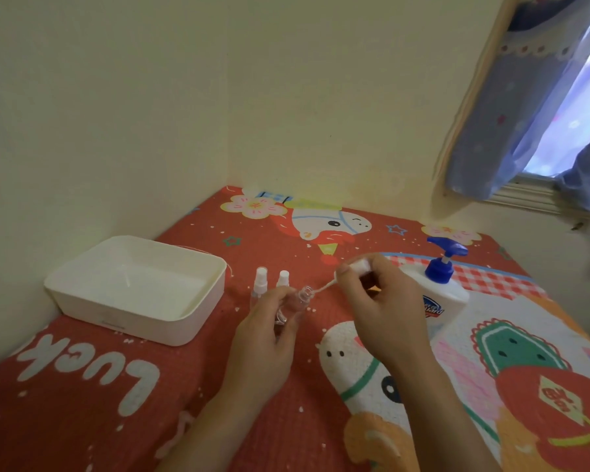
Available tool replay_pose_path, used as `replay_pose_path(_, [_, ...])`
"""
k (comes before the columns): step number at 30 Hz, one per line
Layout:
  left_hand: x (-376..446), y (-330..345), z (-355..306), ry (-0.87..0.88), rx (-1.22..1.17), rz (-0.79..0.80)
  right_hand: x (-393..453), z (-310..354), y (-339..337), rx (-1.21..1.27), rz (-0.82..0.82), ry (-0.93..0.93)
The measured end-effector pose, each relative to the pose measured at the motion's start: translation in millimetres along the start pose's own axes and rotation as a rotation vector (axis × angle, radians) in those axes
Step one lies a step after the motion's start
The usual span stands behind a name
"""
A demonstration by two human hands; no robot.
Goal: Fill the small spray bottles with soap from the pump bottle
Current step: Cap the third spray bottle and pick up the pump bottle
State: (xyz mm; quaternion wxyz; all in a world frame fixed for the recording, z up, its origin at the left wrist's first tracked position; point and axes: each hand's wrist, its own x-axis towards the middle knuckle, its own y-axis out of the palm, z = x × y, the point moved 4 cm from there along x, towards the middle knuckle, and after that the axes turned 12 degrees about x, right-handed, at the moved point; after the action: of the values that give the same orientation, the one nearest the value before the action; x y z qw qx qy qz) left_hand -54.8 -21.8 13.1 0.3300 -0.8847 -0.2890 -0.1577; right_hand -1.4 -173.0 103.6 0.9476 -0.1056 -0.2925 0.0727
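Observation:
My left hand [266,330] grips a small clear spray bottle [295,306], tilted with its open neck toward the right. My right hand [382,301] pinches that bottle's white spray head [356,265], whose thin dip tube [326,288] reaches down to the bottle's mouth. Two more small spray bottles stand upright with white caps on, one [260,282] left of the other [282,279], just behind my left hand. The white pump bottle [440,291] with a blue pump stands to the right, partly hidden by my right hand.
A white rectangular tray [140,287] sits at the left by the wall. Everything rests on a red cartoon-printed cloth [116,386]. Walls close in at the back and left. A blue curtain [511,131] hangs at the window on the right.

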Motion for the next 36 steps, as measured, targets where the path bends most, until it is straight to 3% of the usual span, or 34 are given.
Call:
replay_pose_path(9, [-2.1,1.7,-4.0,0.090,0.018,0.017,-1.7,-3.9,8.5,-0.200,0.322,-0.079])
replay_pose_path(14, [-2.4,1.7,-3.7,0.115,0.055,0.022,-1.9,-1.9,9.6,-0.283,0.392,-0.112])
replay_pose_path(22, [-5.1,5.5,-6.8,0.150,0.084,0.163,-1.8,2.9,-0.1,-0.412,0.517,-0.079])
replay_pose_path(29, [-7.7,6.3,-9.5,0.141,0.063,0.170,1.5,-5.3,10.1,-0.608,0.386,0.017])
replay_pose_path(34, [-7.1,6.5,-7.8,0.137,0.051,0.148,-0.2,-7.1,4.2,-0.321,0.455,0.079])
replay_pose_path(36, [-6.0,4.6,-8.6,0.140,0.046,0.116,1.4,-3.3,-1.4,-0.315,0.482,0.033])
